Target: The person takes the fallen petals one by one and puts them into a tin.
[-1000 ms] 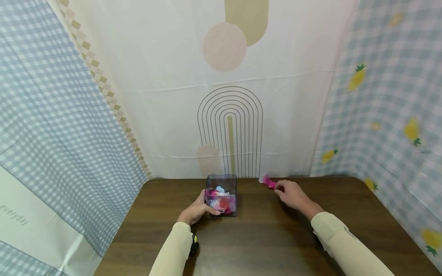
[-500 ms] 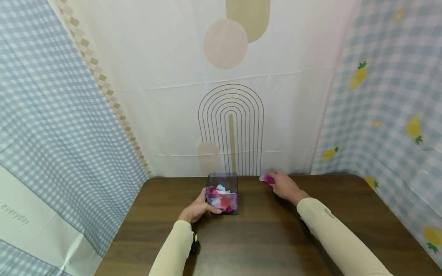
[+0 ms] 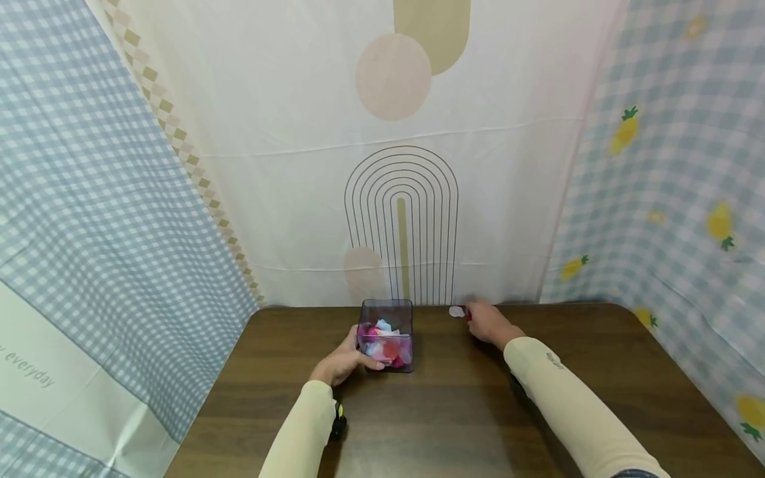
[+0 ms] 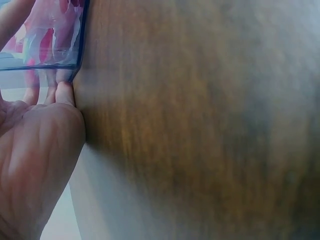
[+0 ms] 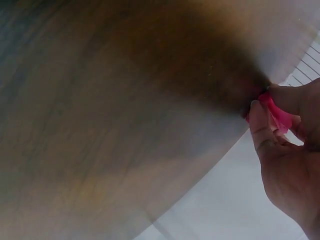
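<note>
My left hand (image 3: 343,358) holds a clear plastic box (image 3: 387,312) on the table, thumb across its near side and fingers around its left. In the left wrist view those fingers show through the wall of the box (image 4: 42,66). Inside lies a heap of thin petals (image 3: 388,348) in pink, red, white and pale blue. At the table's far edge, my right hand (image 3: 487,322) pinches a bright pink petal (image 5: 279,117) between thumb and fingers. Just left of those fingertips a whitish petal (image 3: 457,311) lies on the wood.
The brown wooden table (image 3: 430,425) ends at a white cloth (image 3: 508,219) with printed arches, hanging right behind it. Checked curtains hang on the left (image 3: 149,219) and on the right (image 3: 669,219), the latter close to the table's right edge.
My right hand has moved left and slightly away from me along the far edge. The pink pieces that lay there are gathered into its fingers, uncovering the whitish petal. My left hand keeps its hold.
</note>
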Action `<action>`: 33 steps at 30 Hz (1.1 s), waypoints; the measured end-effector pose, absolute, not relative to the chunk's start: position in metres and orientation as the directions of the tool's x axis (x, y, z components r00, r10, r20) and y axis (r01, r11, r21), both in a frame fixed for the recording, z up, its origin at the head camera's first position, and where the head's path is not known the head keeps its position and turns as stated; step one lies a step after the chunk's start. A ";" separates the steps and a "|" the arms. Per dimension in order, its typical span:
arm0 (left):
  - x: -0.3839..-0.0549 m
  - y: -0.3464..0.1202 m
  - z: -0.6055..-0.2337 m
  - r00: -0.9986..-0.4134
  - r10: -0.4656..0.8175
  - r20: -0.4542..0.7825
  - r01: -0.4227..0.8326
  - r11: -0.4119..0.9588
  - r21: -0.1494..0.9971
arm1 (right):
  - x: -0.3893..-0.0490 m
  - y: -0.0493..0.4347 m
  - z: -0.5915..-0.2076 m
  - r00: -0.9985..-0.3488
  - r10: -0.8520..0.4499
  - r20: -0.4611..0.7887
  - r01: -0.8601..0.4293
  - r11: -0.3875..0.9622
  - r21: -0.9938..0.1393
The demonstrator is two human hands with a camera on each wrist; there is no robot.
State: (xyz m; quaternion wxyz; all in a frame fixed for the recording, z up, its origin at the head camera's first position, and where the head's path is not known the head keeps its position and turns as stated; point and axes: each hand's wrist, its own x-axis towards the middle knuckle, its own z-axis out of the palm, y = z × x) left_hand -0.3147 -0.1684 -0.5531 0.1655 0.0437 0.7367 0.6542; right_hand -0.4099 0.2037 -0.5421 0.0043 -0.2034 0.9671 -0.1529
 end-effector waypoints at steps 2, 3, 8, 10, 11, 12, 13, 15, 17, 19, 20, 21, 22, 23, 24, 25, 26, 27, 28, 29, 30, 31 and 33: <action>-0.315 -0.168 -0.554 -0.941 0.279 -0.190 -0.155 0.141 0.978 | -0.403 0.203 -0.536 -0.917 -0.394 0.056 -0.392 0.870 -0.298; -0.315 -0.168 -0.554 -0.941 0.279 -0.192 -0.158 0.141 0.977 | -0.402 0.202 -0.536 -0.922 -0.385 0.053 -0.382 0.876 -0.293; -0.313 -0.168 -0.553 -0.940 0.278 -0.200 -0.168 0.134 0.977 | -0.399 0.203 -0.535 -0.928 -0.369 0.047 -0.368 0.889 -0.272; -0.313 -0.168 -0.553 -0.939 0.279 -0.198 -0.167 0.131 0.977 | -0.399 0.203 -0.536 -0.921 -0.385 0.063 -0.388 0.889 -0.242; -0.313 -0.168 -0.553 -0.939 0.280 -0.198 -0.167 0.130 0.977 | -0.398 0.203 -0.536 -0.916 -0.396 0.071 -0.401 0.889 -0.220; -0.313 -0.168 -0.553 -0.939 0.281 -0.197 -0.166 0.130 0.977 | -0.398 0.202 -0.536 -0.910 -0.408 0.077 -0.415 0.889 -0.192; -0.312 -0.168 -0.552 -0.939 0.280 -0.199 -0.169 0.128 0.977 | -0.397 0.201 -0.536 -0.905 -0.418 0.080 -0.425 0.890 -0.167; -0.312 -0.169 -0.552 -0.940 0.279 -0.197 -0.168 0.126 0.978 | -0.396 0.199 -0.535 -0.897 -0.434 0.085 -0.442 0.889 -0.120; -0.312 -0.168 -0.552 -0.941 0.277 -0.194 -0.164 0.127 0.978 | -0.394 0.196 -0.535 -0.901 -0.426 0.080 -0.432 0.897 -0.096; -0.312 -0.168 -0.552 -0.943 0.275 -0.189 -0.162 0.120 0.980 | -0.393 0.194 -0.534 -0.912 -0.405 0.066 -0.410 0.908 -0.086; -0.313 -0.167 -0.553 -0.943 0.275 -0.186 -0.158 0.119 0.980 | -0.392 0.192 -0.535 -0.915 -0.398 0.061 -0.402 0.913 -0.075; -0.313 -0.167 -0.553 -0.944 0.275 -0.184 -0.157 0.117 0.981 | -0.392 0.191 -0.535 -0.920 -0.389 0.055 -0.392 0.918 -0.060; -0.313 -0.167 -0.554 -0.944 0.275 -0.181 -0.154 0.117 0.981 | -0.391 0.190 -0.536 -0.921 -0.385 0.052 -0.387 0.921 -0.044; -0.313 -0.166 -0.554 -0.945 0.275 -0.180 -0.154 0.115 0.981 | -0.391 0.188 -0.537 -0.924 -0.380 0.050 -0.381 0.924 -0.029; -0.314 -0.166 -0.555 -0.946 0.272 -0.178 -0.153 0.111 0.982 | -0.391 0.187 -0.538 -0.925 -0.376 0.049 -0.378 0.926 -0.019; -0.314 -0.166 -0.555 -0.947 0.270 -0.176 -0.152 0.109 0.982 | -0.391 0.186 -0.540 -0.926 -0.375 0.052 -0.376 0.927 -0.008; -0.314 -0.166 -0.556 -0.948 0.267 -0.174 -0.150 0.108 0.983 | -0.392 0.186 -0.541 -0.925 -0.375 0.053 -0.375 0.927 0.003; -0.314 -0.166 -0.556 -0.949 0.264 -0.171 -0.147 0.109 0.983 | -0.392 0.185 -0.541 -0.926 -0.373 0.053 -0.374 0.928 0.005; -0.314 -0.166 -0.556 -0.950 0.262 -0.170 -0.145 0.109 0.983 | -0.393 0.185 -0.542 -0.928 -0.370 0.054 -0.370 0.929 0.001; -0.314 -0.166 -0.556 -0.951 0.260 -0.169 -0.145 0.108 0.984 | -0.393 0.185 -0.543 -0.930 -0.365 0.050 -0.366 0.931 -0.006; -0.314 -0.166 -0.556 -0.951 0.258 -0.169 -0.145 0.107 0.984 | -0.393 0.184 -0.543 -0.931 -0.362 0.045 -0.363 0.932 -0.013; -0.314 -0.166 -0.556 -0.951 0.258 -0.169 -0.146 0.108 0.983 | -0.392 0.184 -0.543 -0.932 -0.361 0.038 -0.362 0.932 -0.018; -0.313 -0.166 -0.555 -0.950 0.260 -0.170 -0.145 0.115 0.983 | -0.391 0.185 -0.543 -0.934 -0.357 0.031 -0.358 0.933 -0.037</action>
